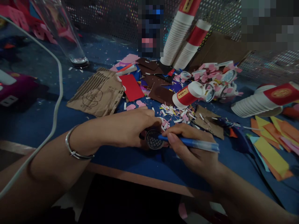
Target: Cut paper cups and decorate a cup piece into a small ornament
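Observation:
My left hand [130, 127] is closed round a small round piece, a paper cup bottom by its look, whose pale disc [154, 139] carries a dark crosshatch drawing. Its sides are mostly hidden by my fingers. Between thumb and fingers of my right hand [196, 146] is a blue pen [187, 141], its tip end at the right edge of the disc. Just beyond my hands lie pink, white and yellow paper scraps [171, 113]. A red and white paper cup [187, 95] rests on its side behind them.
Stacked paper cups [178, 34] stand at the back; another stack [257, 101] lies at right. Finished-looking pink and white cup pieces [219, 79] are heaped nearby. Corrugated cardboard [98, 93], a tall glass [67, 37], a glue gun [240, 140], coloured paper strips [272, 152] and a white cable [58, 81] surround my hands.

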A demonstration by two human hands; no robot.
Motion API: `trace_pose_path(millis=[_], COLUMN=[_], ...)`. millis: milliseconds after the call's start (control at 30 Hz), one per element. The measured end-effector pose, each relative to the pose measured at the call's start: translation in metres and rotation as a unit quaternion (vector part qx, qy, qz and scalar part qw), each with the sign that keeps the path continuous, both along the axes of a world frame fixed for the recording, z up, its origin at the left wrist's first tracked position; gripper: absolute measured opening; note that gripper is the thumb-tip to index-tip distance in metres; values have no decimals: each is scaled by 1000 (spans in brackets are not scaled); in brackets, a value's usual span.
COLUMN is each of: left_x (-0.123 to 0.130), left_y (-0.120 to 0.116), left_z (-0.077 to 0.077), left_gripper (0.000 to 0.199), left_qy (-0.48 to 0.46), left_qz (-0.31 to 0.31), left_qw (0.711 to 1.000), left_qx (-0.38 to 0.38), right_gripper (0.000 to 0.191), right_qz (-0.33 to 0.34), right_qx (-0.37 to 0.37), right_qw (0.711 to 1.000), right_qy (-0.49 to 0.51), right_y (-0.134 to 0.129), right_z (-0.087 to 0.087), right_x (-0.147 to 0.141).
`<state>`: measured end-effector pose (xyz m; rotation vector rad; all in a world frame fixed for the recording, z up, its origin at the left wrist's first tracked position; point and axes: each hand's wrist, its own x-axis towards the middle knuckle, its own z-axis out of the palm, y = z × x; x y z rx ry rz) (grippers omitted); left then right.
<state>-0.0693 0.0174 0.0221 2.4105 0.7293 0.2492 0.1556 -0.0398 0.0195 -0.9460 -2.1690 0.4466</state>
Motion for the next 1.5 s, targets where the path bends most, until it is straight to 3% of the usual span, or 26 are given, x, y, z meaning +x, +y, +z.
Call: trace_pose_path(millis=[500, 1500], left_x=[1, 3], left_y=[0, -1], left_z=[0, 8], left_gripper=[32, 27], left_qy=[17, 38], left_qz=[7, 8], left_qw=[1000, 999], left_qx=[-1, -20], right_gripper=[22, 23], right_qz=[-64, -68], right_qx=[90, 90], right_qw=[993, 993], right_qy=[-29, -41], right_y=[0, -3], right_z=[6, 8], right_x=[6, 8])
